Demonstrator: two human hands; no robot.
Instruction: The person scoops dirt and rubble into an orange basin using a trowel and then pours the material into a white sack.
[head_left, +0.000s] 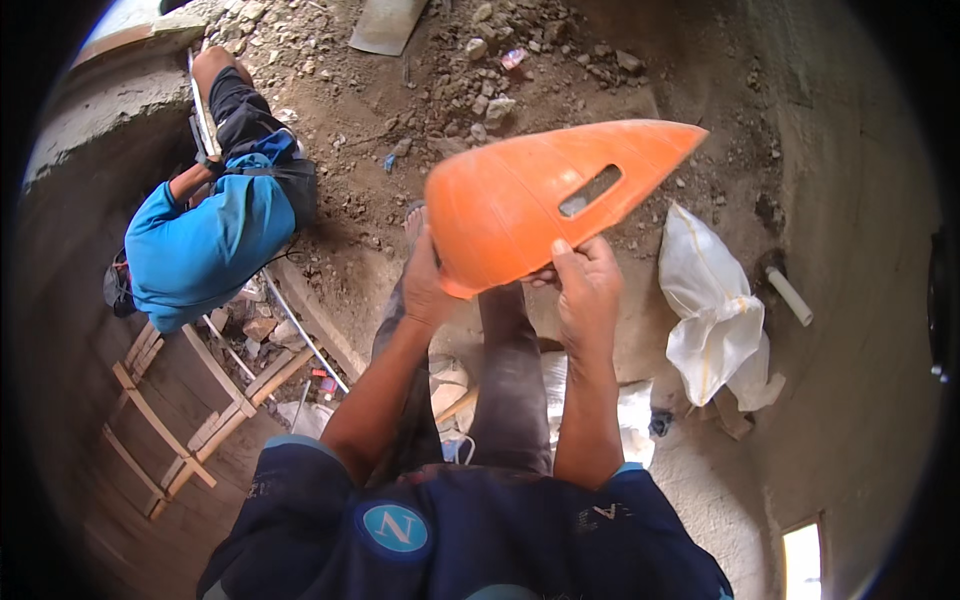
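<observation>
I hold an orange plastic float [530, 195], pointed at its right end with a slot handle, out in front of me above the ground. My left hand [425, 280] grips its lower left edge. My right hand [588, 285] clasps its bottom edge near the middle, thumb on top. The tool tilts so its flat face looks up at me. My legs in dark trousers stand below it on dirt.
A person in a blue shirt [205, 245] crouches at the left by a wall. A wooden ladder [170, 420] lies lower left. A white sack [715, 315] and a short white pipe [790, 295] lie at the right. Rubble [490, 70] covers the far ground.
</observation>
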